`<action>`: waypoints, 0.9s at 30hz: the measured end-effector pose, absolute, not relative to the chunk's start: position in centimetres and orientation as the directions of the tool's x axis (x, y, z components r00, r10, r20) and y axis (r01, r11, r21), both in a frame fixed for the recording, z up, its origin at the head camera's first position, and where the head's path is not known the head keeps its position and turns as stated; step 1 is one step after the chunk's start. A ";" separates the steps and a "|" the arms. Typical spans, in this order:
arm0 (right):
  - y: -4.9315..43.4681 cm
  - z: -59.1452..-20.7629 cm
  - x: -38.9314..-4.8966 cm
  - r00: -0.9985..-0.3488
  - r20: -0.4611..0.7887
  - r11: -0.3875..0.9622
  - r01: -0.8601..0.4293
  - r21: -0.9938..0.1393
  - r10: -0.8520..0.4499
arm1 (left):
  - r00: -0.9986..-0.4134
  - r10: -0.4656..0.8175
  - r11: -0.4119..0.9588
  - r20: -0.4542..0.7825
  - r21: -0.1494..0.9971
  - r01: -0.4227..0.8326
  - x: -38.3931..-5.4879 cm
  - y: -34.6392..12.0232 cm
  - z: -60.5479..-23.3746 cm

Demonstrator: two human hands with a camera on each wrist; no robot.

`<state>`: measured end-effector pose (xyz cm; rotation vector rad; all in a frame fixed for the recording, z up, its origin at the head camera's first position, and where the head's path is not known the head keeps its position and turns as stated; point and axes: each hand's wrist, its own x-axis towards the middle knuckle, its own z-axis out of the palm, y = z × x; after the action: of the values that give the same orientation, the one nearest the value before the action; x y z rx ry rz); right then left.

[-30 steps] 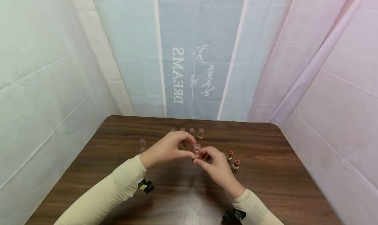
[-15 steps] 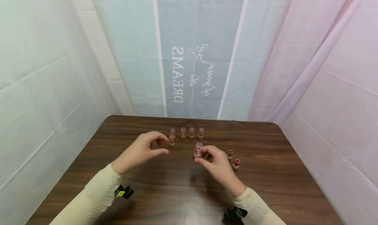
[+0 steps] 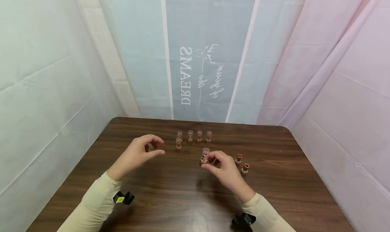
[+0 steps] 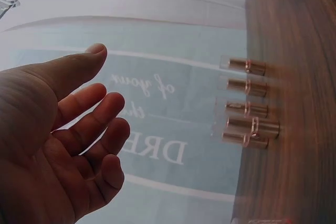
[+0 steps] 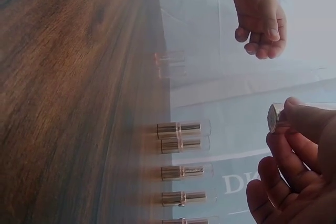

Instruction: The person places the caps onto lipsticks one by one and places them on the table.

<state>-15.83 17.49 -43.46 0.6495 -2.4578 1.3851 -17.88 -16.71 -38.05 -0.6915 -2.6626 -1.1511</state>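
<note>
My right hand point(image 3: 226, 172) pinches a gold lipstick with a clear cap point(image 3: 205, 154) between thumb and fingers, above the table. In the right wrist view, the base of this lipstick point(image 5: 275, 118) faces the camera. My left hand point(image 3: 137, 154) hovers to the left with loosely bent fingers and nothing in them, as the left wrist view of the hand point(image 4: 58, 140) confirms. Between the hands and farther back stand several capped lipsticks point(image 3: 199, 136), one of them point(image 3: 178, 144) in front of the row. Two uncapped red lipsticks point(image 3: 239, 158) stand right of my right hand.
Two clear caps point(image 5: 171, 56) stand on the left part of the table, seen in the right wrist view; my left hand mostly hides them from the head view. Fabric curtains point(image 3: 213, 28) rise behind the brown wooden table point(image 3: 176, 198) and along both sides.
My left hand has left the held lipstick and drawn back to the left, uncovering the capped lipsticks behind. My right hand keeps its grip on the lipstick and has barely moved.
</note>
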 end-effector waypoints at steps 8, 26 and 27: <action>17.1 -42.9 -18.3 -0.888 0.365 0.474 -0.458 -0.752 -0.278 | -0.912 0.326 0.516 0.248 0.762 0.392 -18.1 -17.9 -37.4; 12.8 -46.4 -26.9 -0.939 0.192 0.590 -0.329 -0.737 -0.284 | -0.917 0.326 0.587 0.231 0.710 0.388 -19.0 -19.2 -37.5; 12.7 -46.8 -27.1 -0.943 0.179 0.597 -0.317 -0.737 -0.279 | -0.917 0.325 0.590 0.231 0.708 0.388 -19.1 -19.3 -37.5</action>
<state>-27.12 12.69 -46.75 0.5161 -2.7666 1.2908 -19.06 -19.31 -37.50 -0.6140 -2.7319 -1.2445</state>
